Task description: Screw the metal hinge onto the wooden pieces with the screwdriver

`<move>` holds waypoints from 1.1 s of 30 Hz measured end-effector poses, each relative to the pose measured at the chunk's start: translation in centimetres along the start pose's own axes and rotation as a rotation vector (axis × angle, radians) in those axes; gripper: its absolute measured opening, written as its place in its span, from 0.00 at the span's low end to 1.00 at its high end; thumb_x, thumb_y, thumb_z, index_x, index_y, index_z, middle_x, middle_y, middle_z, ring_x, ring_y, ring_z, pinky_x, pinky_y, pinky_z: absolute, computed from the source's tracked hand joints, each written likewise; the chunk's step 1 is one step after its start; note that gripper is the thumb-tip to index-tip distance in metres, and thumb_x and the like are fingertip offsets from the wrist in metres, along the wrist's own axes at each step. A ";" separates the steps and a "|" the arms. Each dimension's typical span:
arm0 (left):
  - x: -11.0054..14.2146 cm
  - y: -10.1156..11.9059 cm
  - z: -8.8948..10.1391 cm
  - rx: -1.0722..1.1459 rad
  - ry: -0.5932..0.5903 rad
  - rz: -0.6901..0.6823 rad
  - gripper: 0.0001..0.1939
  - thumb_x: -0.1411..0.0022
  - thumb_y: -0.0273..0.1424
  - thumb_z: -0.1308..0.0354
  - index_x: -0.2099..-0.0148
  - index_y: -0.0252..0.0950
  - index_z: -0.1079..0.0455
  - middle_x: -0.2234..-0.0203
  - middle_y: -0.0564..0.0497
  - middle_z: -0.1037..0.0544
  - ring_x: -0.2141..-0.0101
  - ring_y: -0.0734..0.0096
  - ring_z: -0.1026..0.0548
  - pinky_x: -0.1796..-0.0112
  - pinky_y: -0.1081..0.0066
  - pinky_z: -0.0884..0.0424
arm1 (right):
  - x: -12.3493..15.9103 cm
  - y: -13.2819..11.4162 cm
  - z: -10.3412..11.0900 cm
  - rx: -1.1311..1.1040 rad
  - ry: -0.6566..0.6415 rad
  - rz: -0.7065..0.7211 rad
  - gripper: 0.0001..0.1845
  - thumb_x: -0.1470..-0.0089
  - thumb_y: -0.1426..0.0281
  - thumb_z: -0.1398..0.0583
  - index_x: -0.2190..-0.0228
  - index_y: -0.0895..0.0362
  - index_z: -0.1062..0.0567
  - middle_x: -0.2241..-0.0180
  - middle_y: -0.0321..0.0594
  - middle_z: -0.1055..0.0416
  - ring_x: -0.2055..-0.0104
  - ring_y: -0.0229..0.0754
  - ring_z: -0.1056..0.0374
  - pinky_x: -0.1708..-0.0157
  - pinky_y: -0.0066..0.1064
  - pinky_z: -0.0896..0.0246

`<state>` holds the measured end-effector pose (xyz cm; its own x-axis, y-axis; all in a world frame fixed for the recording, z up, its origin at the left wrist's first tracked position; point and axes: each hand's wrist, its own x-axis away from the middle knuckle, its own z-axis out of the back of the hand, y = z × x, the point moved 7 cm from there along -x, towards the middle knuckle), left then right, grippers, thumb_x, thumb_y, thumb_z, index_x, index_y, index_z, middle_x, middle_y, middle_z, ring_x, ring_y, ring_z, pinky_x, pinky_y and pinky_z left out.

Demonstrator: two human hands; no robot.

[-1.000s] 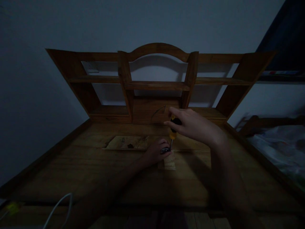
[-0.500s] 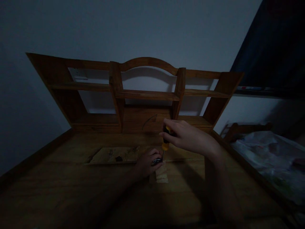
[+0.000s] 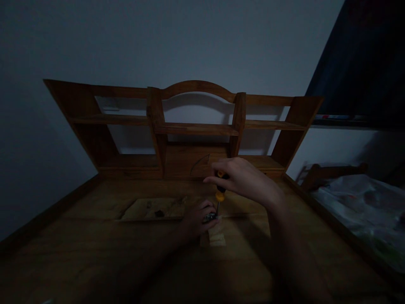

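My right hand (image 3: 236, 175) is wrapped round the yellow and black handle of a screwdriver (image 3: 220, 195). The tool stands nearly upright, its thin metal shaft pointing down at a small dark, shiny metal piece (image 3: 209, 217). That piece is pinched between the fingers and thumb of my left hand (image 3: 199, 218), low over the desk; its exact kind is too dim to make out. The shaft's tip reaches the right end of the piece. Just below my left fingers lies a pale strip (image 3: 217, 240), like tape or paper, on the wooden desktop (image 3: 110, 249).
A wooden shelf unit (image 3: 196, 128) rises along the back of the desk against the wall. Left of my hands, the desktop has a pale damaged patch (image 3: 148, 209) with a dark spot. To the right, beyond the desk edge, lies a clear plastic covering (image 3: 360, 207).
The fingers of my right hand have shifted on the screwdriver handle, with the thumb now stretched further left. My left hand still holds the metal piece. The view has tilted slightly.
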<state>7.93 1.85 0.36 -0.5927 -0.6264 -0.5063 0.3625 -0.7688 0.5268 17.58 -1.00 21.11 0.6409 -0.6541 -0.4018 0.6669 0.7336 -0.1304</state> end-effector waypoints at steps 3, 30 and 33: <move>0.0 0.1 0.1 -0.007 0.008 -0.008 0.05 0.34 0.34 0.41 0.58 0.39 0.29 0.58 0.48 0.27 0.57 0.66 0.27 0.56 0.66 0.29 | -0.2 -0.4 -0.2 -0.004 0.007 0.037 0.16 0.37 0.57 0.41 0.70 0.55 0.29 0.68 0.35 0.28 0.66 0.39 0.33 0.66 0.30 0.48; 0.1 1.6 1.1 0.097 -0.041 0.007 0.09 0.31 0.27 0.52 0.52 0.36 0.31 0.59 0.46 0.28 0.58 0.65 0.29 0.55 0.66 0.31 | 0.7 -0.3 0.2 0.015 -0.044 -0.005 0.08 0.37 0.69 0.47 0.59 0.56 0.29 0.60 0.41 0.26 0.58 0.44 0.30 0.58 0.32 0.42; 0.0 1.9 1.2 0.091 -0.043 0.003 0.11 0.32 0.25 0.52 0.52 0.36 0.32 0.59 0.46 0.28 0.57 0.65 0.29 0.54 0.65 0.31 | 0.7 0.1 0.2 0.039 -0.031 -0.072 0.13 0.34 0.61 0.48 0.60 0.56 0.29 0.64 0.41 0.26 0.60 0.45 0.29 0.61 0.33 0.43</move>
<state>7.73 0.51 2.20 -0.6226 -0.6209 -0.4763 0.2981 -0.7510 0.5892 18.15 -1.41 21.03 0.6021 -0.7105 -0.3642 0.7254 0.6774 -0.1223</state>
